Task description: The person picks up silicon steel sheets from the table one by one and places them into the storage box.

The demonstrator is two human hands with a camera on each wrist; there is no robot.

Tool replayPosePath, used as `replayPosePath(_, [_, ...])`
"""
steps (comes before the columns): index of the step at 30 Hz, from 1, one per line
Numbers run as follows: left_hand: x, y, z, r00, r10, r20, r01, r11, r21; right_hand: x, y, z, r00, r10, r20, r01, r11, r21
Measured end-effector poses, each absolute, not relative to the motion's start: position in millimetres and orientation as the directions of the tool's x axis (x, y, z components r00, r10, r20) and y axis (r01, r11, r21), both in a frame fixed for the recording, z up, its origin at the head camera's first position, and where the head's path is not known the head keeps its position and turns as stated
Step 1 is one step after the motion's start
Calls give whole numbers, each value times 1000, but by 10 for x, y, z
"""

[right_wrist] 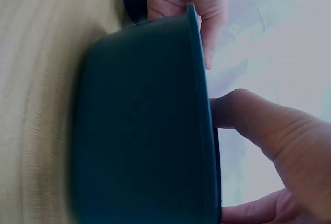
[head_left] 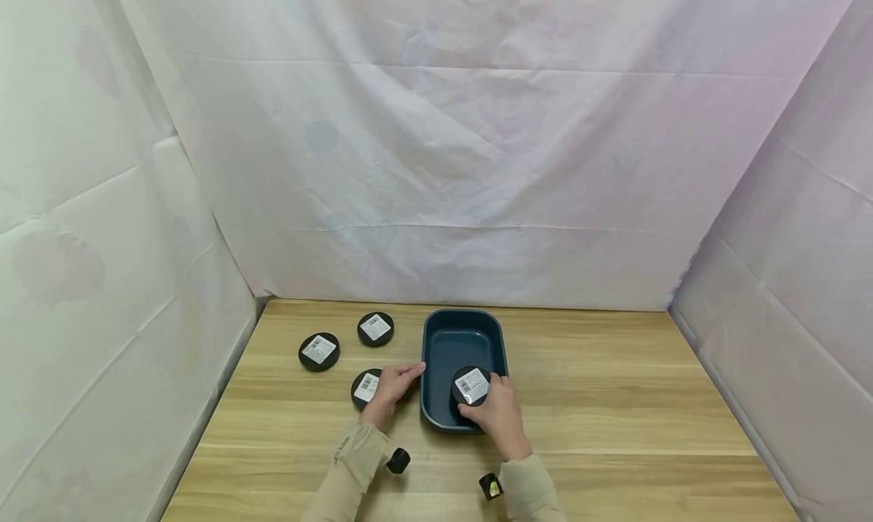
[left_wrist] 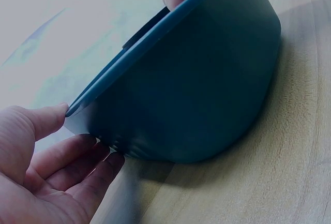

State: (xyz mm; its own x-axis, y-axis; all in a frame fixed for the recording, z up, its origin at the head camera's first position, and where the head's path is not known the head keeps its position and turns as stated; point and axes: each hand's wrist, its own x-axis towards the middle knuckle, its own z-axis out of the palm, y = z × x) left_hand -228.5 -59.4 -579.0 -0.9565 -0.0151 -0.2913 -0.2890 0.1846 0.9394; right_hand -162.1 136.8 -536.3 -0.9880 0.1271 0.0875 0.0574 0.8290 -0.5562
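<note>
In the head view, a deep blue rectangular container (head_left: 458, 348) stands on the wooden table. Over its near end my right hand (head_left: 503, 417) pinches a round black disc-shaped item (head_left: 471, 386) with a white barcode label, thumb on one side and fingers on the other. Whether the disc touches the container's floor cannot be told. My left hand (head_left: 397, 383) touches the container's left side. In the left wrist view its thumb meets the rim, while the loosely extended fingers (left_wrist: 67, 157) lie against the outer wall. The right wrist view shows the right thumb (right_wrist: 243, 107) above the rim.
Left of the container lie several similar labelled black discs: one at the back (head_left: 375, 329), one at far left (head_left: 318, 351), and one (head_left: 366, 387) partly behind my left hand. White cloth (head_left: 436, 166) hangs behind the table (head_left: 614, 401) and along both sides.
</note>
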Motion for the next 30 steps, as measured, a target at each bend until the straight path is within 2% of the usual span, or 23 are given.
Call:
replayPosePath(13, [-2303, -583, -5802, -962, -11, -274, -272, 179, 946, -1626, 1359, -5328, -992, 119, 51, 73, 839, -540])
replayPosePath(30, [-2232, -606, -5742, -976, -5, -218, -215, 174, 961, -1624, 1385, -5349, -992, 99, 79, 38, 832, -553])
